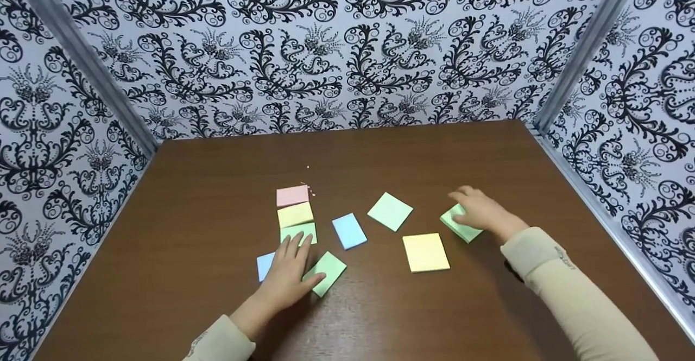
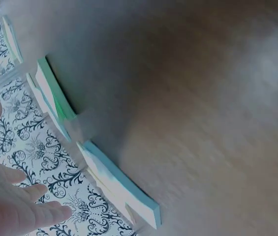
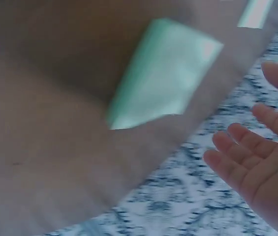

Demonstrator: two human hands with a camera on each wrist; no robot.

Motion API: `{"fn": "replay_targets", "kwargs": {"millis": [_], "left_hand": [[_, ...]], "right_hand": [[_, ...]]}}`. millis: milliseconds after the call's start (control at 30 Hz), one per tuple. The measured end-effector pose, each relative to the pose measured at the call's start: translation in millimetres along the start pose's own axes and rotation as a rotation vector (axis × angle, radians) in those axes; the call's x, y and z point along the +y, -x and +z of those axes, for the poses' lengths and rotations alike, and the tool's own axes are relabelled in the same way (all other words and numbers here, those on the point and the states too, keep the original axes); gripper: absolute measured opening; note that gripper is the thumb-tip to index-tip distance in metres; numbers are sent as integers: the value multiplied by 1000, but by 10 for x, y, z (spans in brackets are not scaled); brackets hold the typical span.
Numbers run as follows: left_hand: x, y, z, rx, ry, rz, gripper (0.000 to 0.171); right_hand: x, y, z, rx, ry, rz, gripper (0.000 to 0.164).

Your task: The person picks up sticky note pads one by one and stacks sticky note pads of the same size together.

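Observation:
My left hand [image 1: 285, 274] hovers with spread fingers over the near left pads of sticky notes. Its thumb overlaps a green rectangular pad [image 1: 332, 266], and its fingertips overlap another green pad [image 1: 307, 230]. A blue pad [image 1: 264, 265] is partly hidden behind that hand. In the left wrist view, the fingers [image 2: 28, 189] are straight and hold nothing. On the right, my right hand [image 1: 483, 211] is over a thick green pad [image 1: 466, 233], covering part of it. The right wrist view shows loosely extended fingers [image 3: 242, 147] apart from that green pad [image 3: 170, 73].
A pink pad [image 1: 292, 195] and a yellow pad [image 1: 295, 214] line up beyond the left hand. Between the hands lie a blue pad [image 1: 349, 231], a pale green square pad [image 1: 390, 211] and a yellow square pad [image 1: 426, 252]. Patterned walls [image 1: 347, 51] enclose the brown table [image 1: 217, 176].

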State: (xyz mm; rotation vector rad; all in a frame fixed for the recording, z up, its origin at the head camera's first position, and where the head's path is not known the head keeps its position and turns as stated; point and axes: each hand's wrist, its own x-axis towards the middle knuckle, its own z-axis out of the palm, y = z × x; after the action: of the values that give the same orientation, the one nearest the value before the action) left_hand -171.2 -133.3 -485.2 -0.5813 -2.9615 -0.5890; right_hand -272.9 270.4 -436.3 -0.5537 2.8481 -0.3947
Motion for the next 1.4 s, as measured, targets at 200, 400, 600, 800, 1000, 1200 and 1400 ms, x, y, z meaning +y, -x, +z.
{"fn": "replay_targets", "kwargs": {"millis": [200,400,600,800,1000,1200,1400], "left_hand": [[35,2,50,-19,10,13,75],[43,-10,38,-29,14,18,75],[52,-5,48,-31,14,12,76],[59,1,60,-33,13,13,76],[59,9,77,-43,26,8,76],[75,7,95,-61,49,-2,77],[92,10,90,-64,68,-15,78]], "right_hand": [[164,-33,170,-120,-83,95,63],[169,-101,230,-78,-5,113,58],[153,-112,200,-81,-39,142,55],[114,-65,194,-117,-81,198,58],[48,27,238,-128,-99,244,59],[-1,131,269,-141,-95,262,58],[-3,190,220,-183,-109,242,63]]}}
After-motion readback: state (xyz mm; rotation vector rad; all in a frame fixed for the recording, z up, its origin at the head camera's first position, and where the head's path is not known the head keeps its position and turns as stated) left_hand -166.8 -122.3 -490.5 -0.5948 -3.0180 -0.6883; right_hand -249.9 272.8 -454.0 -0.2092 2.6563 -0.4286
